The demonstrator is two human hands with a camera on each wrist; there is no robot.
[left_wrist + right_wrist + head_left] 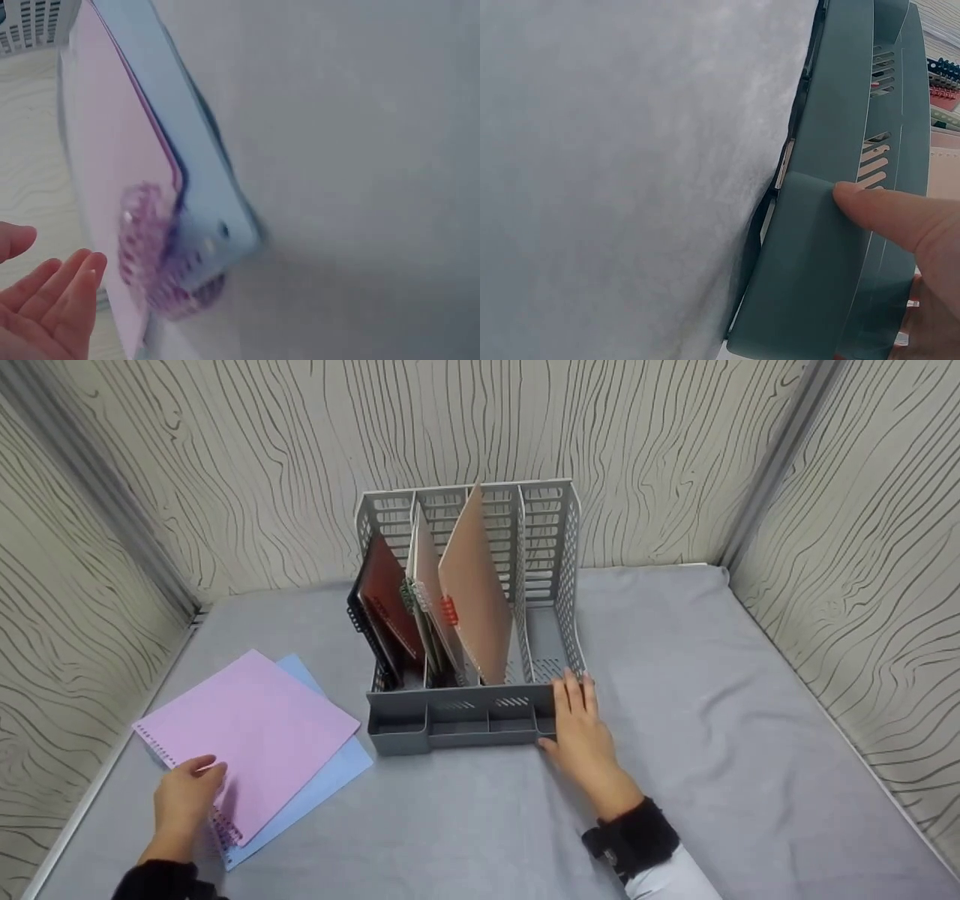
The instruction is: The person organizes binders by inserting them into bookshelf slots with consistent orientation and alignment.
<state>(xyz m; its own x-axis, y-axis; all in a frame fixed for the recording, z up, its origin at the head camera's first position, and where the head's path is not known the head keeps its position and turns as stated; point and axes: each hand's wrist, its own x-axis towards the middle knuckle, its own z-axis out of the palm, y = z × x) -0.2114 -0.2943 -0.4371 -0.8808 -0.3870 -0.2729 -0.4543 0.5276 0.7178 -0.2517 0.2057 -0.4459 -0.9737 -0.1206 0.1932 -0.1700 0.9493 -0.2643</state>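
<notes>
My left hand is over the lower left part of a pink spiral notebook, its fingers loosely bent and holding nothing. In the left wrist view the fingers show apart from the notebook's purple rings. Under the pink notebook, a blue notebook sticks out. With its thumb on the front wall and fingers over the end, my right hand holds the front right corner of a grey file organizer. The thumb lies on the rim in the right wrist view.
Inside the organizer's slots stand a dark red notebook, white-edged notebooks and a tan notebook with red rings. Patterned panels enclose the grey cloth-covered table at the back and sides.
</notes>
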